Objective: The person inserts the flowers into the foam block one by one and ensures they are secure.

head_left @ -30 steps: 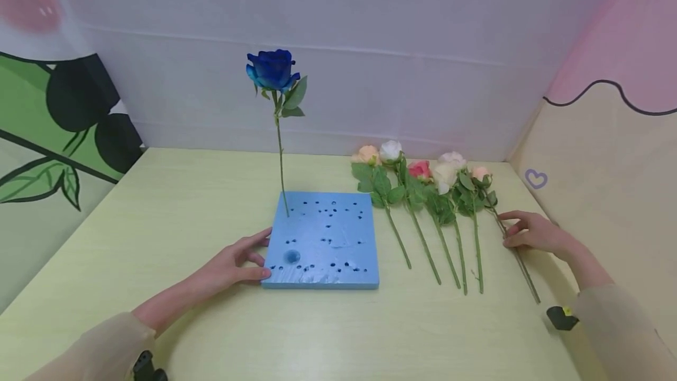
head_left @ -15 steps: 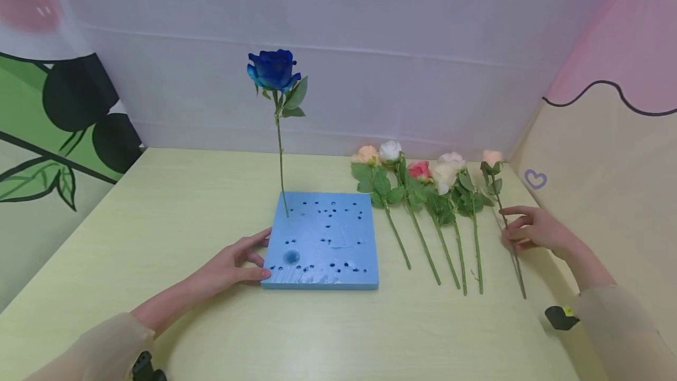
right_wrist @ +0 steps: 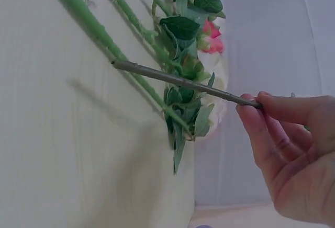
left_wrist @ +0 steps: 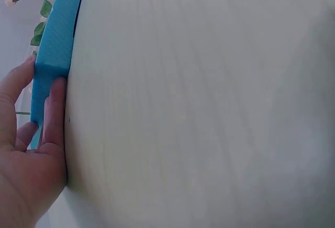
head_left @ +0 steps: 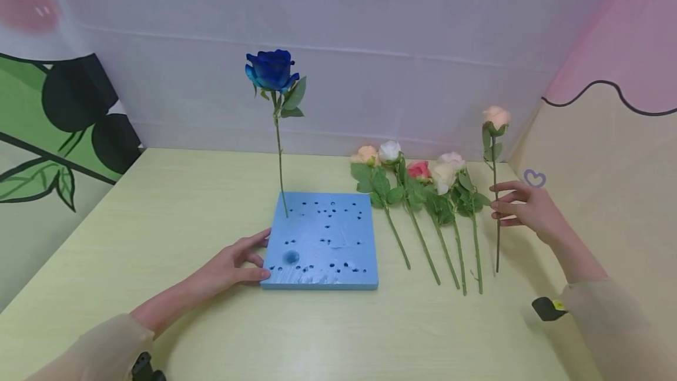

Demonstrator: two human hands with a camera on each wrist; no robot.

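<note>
My right hand [head_left: 520, 210] pinches the stem of a peach rose [head_left: 497, 117], held upright at the right of the table. In the right wrist view, thumb and fingertips hold its brown stem [right_wrist: 178, 81], the cut end pointing away over the lying stems. My left hand [head_left: 233, 263] holds the left front corner of a blue foam block [head_left: 349, 257], thumb at the corner and fingers along the side. Many small holes and one wide dent mark the block. A blue rose [head_left: 272, 70] stands upright in its back left part.
Several roses lie side by side right of the block: a peach one [head_left: 366, 155], a white one [head_left: 390, 150], a red-pink one [head_left: 419, 169] and cream ones [head_left: 444, 176]. A pale wall [head_left: 338, 93] closes the back of the table; a painted panel [head_left: 608, 169] stands at the right.
My right hand has raised the peach rose from the table to upright, moving up and slightly left. The left hand, the block and the blue rose have stayed in place.
</note>
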